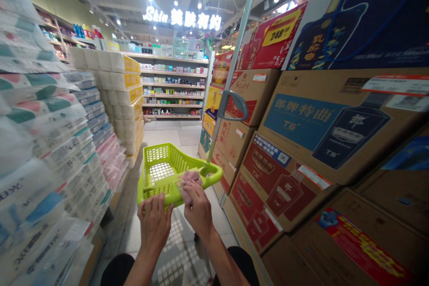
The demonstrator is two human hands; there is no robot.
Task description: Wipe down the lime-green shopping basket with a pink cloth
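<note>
A lime-green plastic shopping basket (174, 161) with lattice walls is in front of me, above the floor. My left hand (154, 219) grips its near rim at the left, fingers over the edge and thumb toward the right. In my right hand (198, 205) is a crumpled pink cloth (191, 181), which touches the near wall of the basket by a label. The fingers are bunched around the cloth, so part of it is hidden.
Stacked liquor cartons (301, 125) line the right side, with a metal pole (238, 49) bearing a grey handle in front. Packs of tissue paper (56, 120) are piled on the left. A tiled floor aisle (177, 132) leads to shelves of small products (172, 82).
</note>
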